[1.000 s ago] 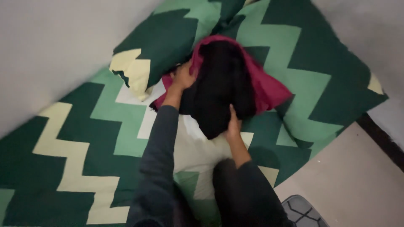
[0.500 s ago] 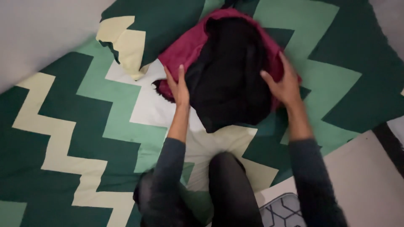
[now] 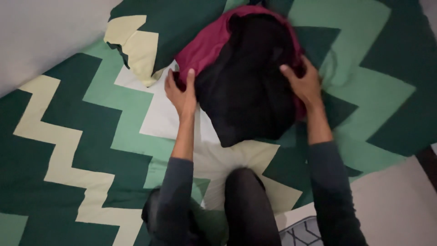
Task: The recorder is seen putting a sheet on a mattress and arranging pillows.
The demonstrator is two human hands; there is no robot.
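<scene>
A black garment [image 3: 248,82] lies on top of a maroon garment [image 3: 205,43], both heaped on a bed with a green and cream zigzag cover [image 3: 91,136]. My left hand [image 3: 181,92] grips the left edge of the pile where maroon meets black. On the pile's right edge, my right hand [image 3: 304,84] has its fingers curled into the cloth. Both arms wear dark grey sleeves. My knee [image 3: 246,191] in dark trousers rests on the bed below the pile.
A pillow [image 3: 150,32] in the same green and cream pattern lies at the upper left of the pile. A pale wall [image 3: 41,36] runs along the left. A light floor [image 3: 396,205] and a patterned mat [image 3: 302,232] show at the lower right.
My right hand moved from the near end of the black garment to its right edge. The left hand slid lower along the left edge. The view shifted closer over the pile.
</scene>
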